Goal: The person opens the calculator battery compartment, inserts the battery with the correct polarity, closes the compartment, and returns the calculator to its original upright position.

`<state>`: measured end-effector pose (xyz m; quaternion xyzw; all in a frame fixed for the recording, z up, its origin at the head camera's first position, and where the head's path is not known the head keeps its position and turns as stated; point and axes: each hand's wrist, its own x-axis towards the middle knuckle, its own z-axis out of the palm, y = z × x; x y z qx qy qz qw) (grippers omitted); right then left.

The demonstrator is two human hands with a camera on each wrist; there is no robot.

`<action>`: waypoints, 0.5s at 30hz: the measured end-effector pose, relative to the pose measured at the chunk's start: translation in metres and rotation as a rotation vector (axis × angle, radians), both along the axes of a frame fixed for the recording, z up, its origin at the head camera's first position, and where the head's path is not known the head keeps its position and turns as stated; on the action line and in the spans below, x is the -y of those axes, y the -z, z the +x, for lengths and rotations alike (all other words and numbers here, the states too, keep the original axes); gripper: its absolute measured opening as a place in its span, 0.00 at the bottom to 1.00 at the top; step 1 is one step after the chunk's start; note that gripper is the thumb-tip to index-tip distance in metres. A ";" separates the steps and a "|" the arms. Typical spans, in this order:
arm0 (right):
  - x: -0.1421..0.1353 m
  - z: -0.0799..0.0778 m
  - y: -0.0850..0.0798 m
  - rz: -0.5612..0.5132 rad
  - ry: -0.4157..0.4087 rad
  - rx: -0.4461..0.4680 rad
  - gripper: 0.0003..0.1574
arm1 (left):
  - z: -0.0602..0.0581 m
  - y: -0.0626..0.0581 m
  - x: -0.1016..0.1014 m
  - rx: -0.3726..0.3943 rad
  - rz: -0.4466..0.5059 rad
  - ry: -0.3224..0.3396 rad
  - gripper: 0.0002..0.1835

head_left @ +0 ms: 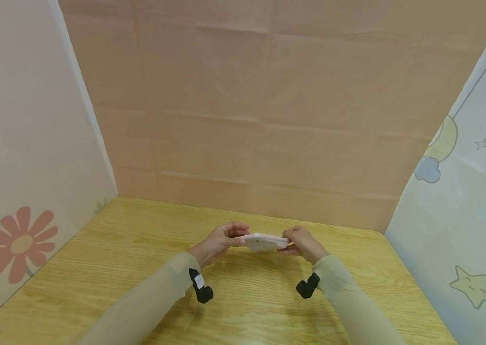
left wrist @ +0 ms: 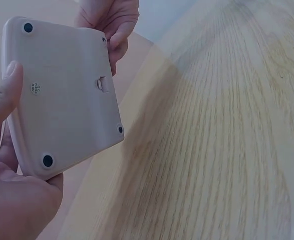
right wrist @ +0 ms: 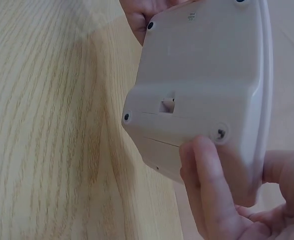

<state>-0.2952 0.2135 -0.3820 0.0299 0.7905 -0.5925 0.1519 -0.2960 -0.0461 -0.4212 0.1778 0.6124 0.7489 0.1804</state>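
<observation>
Both hands hold a pale pinkish-white calculator (head_left: 264, 243) above the table. The left wrist view shows the underside of the calculator (left wrist: 56, 115), with dark round feet, a small round sticker (left wrist: 35, 89) and a battery-cover latch (left wrist: 101, 84). At its left end my left hand (head_left: 219, 243) grips it, thumb on the underside. My right hand (head_left: 306, 244) grips the other end; in the right wrist view, fingers (right wrist: 207, 170) press the underside close to one foot. That foot's socket (right wrist: 220, 133) looks different from the others. The calculator's key side is hidden.
A wood-grain table (head_left: 251, 306) lies under the hands. An orange-pink backdrop (head_left: 264, 120) stands behind, with patterned panels at left (head_left: 23, 143) and right (head_left: 476, 201). Black wrist cameras (head_left: 202, 287) sit on both sleeves. A thin pale strip (head_left: 191, 318) lies near the left forearm.
</observation>
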 end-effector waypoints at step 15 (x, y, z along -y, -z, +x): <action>-0.004 -0.003 0.002 -0.046 -0.009 0.019 0.26 | -0.002 0.003 -0.001 0.091 -0.041 0.059 0.35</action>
